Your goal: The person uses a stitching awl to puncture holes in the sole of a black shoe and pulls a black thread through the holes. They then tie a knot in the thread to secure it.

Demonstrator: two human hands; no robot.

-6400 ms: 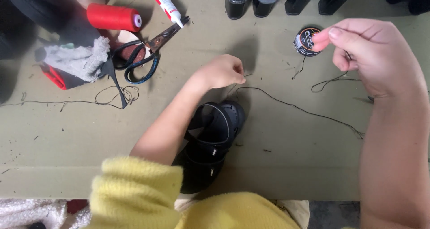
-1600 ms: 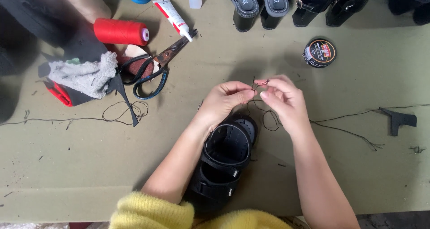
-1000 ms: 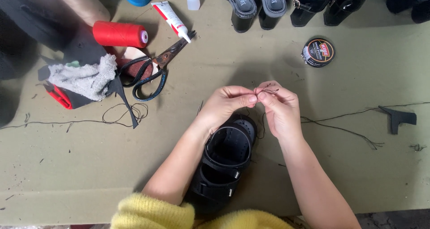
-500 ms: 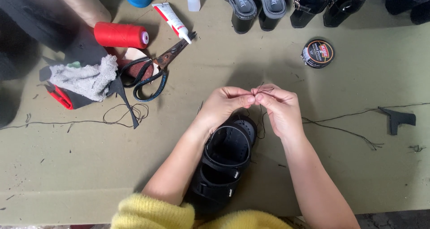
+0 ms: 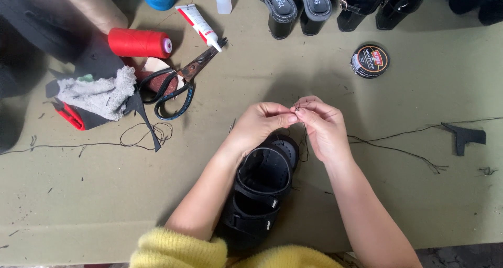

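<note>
My left hand (image 5: 260,124) and my right hand (image 5: 323,126) meet fingertip to fingertip above a black strapped sandal (image 5: 259,189) that lies on the olive table (image 5: 105,205). Both pinch a thin black thread (image 5: 398,137) at the same spot near the sandal's toe. The thread trails off to the right across the table. Whether a needle sits between the fingers is too small to tell. A yellow sleeve (image 5: 178,249) covers my left upper arm.
Black-handled scissors (image 5: 175,87), a red thread spool (image 5: 139,42), a glue tube (image 5: 199,24), a grey rag (image 5: 99,92) and loose thread lie at the left. A round polish tin (image 5: 370,60) and several black shoes (image 5: 304,6) sit along the far edge. A small black scrap (image 5: 465,136) lies right.
My right hand came in from the polish tin area to meet my left hand over the sandal. In the last second both hands stay pinched together with only slight finger shifts.
</note>
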